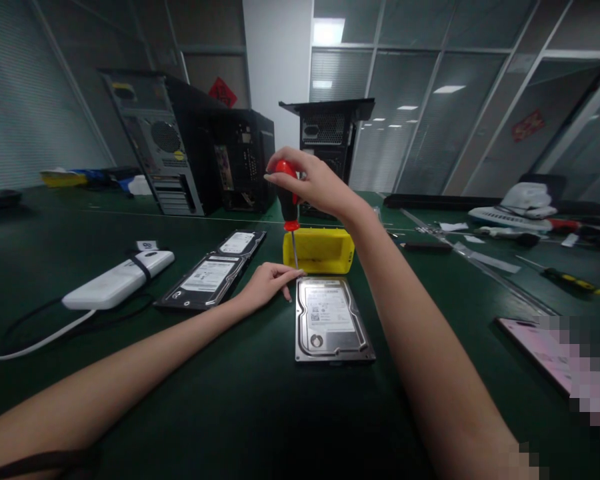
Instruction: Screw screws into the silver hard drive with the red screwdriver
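A silver hard drive (330,319) with a white label lies flat on the dark green table (220,407). My right hand (307,177) grips the top of a red and black screwdriver (290,208), which stands nearly upright. Its shaft runs down to the drive's far left corner, where my left hand (270,283) has its fingertips around the lower shaft. Whether those fingertips touch the shaft or the drive is too small to tell. Directly behind the drive sits a yellow bin (320,250).
Two more hard drives (205,275) lie left of my left hand, beside a white power strip (117,280) with a cable. Computer cases (180,147) stand behind. On the right are another screwdriver (573,280), a pink-screened device (540,350) and a white power tool (510,233).
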Motion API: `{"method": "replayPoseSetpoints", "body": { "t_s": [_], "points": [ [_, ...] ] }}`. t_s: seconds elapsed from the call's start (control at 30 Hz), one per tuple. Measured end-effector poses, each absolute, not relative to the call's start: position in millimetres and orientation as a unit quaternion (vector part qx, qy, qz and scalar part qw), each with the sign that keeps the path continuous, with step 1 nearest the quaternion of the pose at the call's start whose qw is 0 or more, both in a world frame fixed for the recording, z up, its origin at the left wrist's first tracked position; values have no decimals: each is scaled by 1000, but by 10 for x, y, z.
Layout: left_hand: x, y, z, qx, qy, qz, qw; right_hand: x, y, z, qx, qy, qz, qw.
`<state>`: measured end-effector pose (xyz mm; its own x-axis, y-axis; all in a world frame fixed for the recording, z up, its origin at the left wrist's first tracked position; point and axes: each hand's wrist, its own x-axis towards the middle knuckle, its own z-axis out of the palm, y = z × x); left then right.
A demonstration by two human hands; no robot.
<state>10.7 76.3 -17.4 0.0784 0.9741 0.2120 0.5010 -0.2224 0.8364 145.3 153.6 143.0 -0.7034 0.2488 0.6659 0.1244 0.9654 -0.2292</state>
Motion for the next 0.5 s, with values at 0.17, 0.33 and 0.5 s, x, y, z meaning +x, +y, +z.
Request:
{"method": "replayPoseSetpoints", "body": {
  "t_s": [0.17, 0.33, 0.5],
  "points": [
    [134, 759, -157, 652, 551, 411, 321, 1464, 1533, 1460, -68, -925, 84, 366],
    [161, 764, -133, 605, 551, 443, 365, 1486, 1542, 1461, -64, -921, 93, 373],
    [154, 771, -130, 603, 556, 437, 369, 1465, 1573, 1443, -77, -915, 79, 387]
  ]
}}
